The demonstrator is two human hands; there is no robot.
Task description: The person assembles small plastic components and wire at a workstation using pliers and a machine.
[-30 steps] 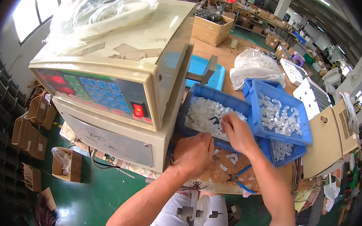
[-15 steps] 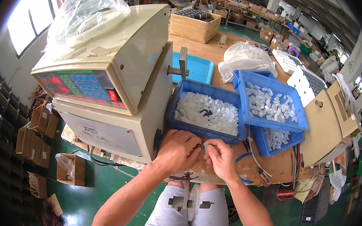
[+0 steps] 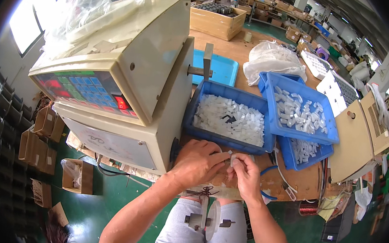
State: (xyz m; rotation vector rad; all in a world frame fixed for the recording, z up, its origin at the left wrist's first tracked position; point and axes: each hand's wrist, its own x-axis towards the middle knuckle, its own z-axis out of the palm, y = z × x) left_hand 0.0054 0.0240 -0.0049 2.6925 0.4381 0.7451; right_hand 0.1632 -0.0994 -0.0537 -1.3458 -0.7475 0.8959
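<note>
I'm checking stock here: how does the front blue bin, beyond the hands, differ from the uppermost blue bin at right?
The front bin is thickly filled; the uppermost bin holds a looser scatter, its bottom showing between pieces.
The front bin has dark bits among its contents; the uppermost bin shows none.
Both are blue, open-topped and hold small white pieces.
</note>
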